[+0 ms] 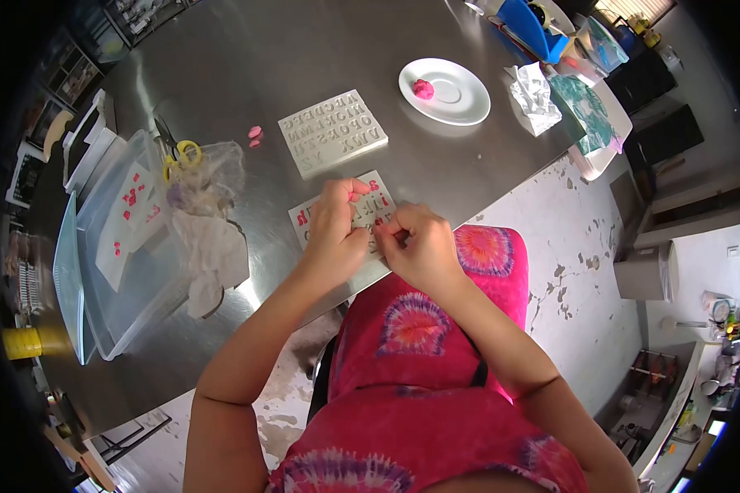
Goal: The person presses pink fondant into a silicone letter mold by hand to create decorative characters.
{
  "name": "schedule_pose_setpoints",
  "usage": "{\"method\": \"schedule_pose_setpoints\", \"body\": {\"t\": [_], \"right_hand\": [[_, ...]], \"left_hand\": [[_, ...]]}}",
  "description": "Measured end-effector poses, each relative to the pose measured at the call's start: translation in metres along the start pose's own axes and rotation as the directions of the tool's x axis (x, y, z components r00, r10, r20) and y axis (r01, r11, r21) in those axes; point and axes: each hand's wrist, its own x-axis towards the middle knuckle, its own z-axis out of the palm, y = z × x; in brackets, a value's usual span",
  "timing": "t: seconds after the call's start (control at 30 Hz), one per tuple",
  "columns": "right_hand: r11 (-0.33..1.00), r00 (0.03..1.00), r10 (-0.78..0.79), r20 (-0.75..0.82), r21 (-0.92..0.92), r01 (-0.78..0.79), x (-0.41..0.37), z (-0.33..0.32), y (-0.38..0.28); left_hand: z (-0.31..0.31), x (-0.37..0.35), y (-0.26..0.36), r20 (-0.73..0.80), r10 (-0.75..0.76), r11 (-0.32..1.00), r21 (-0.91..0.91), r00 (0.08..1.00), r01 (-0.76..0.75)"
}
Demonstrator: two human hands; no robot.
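Observation:
A pale letter mould [302, 232] lies near the table edge, with pink dough in several of its letter cavities. My left hand [335, 234] rests over its middle, fingers curled and closed; a speck of pink shows by the index fingertip, but what it holds is hidden. At the mould's right side, my right hand [422, 246] is closed in a pinch, thumb against fingers, with a tiny pink bit beside the fingertips. Just beyond lies a second, thicker letter mould [333, 131], its cavities unfilled. Small pink dough pieces [255, 136] sit left of it.
A white saucer [460, 107] holds a pink dough lump [423, 89]. Crumpled white paper [534, 99] lies at the right. On the left are a clear plastic tub [144, 308], a sheet with pink letters [127, 226], yellow-handled scissors [187, 154] and a plastic bag [218, 177].

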Motion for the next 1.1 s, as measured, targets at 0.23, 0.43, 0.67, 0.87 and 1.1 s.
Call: {"method": "schedule_pose_setpoints", "body": {"t": [0.23,0.43,0.67,0.87,1.1], "right_hand": [[0.999,0.998,0.036,0.052,0.023,-0.037,0.0,0.001,-0.002],[0.998,0.992,0.059,0.115,0.031,-0.063,-0.006,-0.01,-0.003],[0.802,0.895,0.247,0.372,0.441,-0.404,-0.001,-0.029,0.02],[0.74,0.909,0.324,0.263,0.528,-0.417,-0.005,-0.028,0.021],[0.993,0.998,-0.058,-0.008,0.098,0.058,-0.019,-0.026,0.011]], "left_hand": [[-0.002,0.001,0.005,-0.033,0.016,0.997,0.074,0.999,-0.014],[-0.005,0.0,0.003,0.022,-0.021,0.999,-0.038,1.0,0.022],[-0.003,-0.003,0.004,0.015,-0.029,0.999,0.036,0.999,0.029],[0.0,-0.003,0.013,0.018,0.034,0.982,0.184,0.999,-0.036],[0.004,0.001,0.016,-0.011,0.089,0.942,0.327,0.996,-0.081]]}}
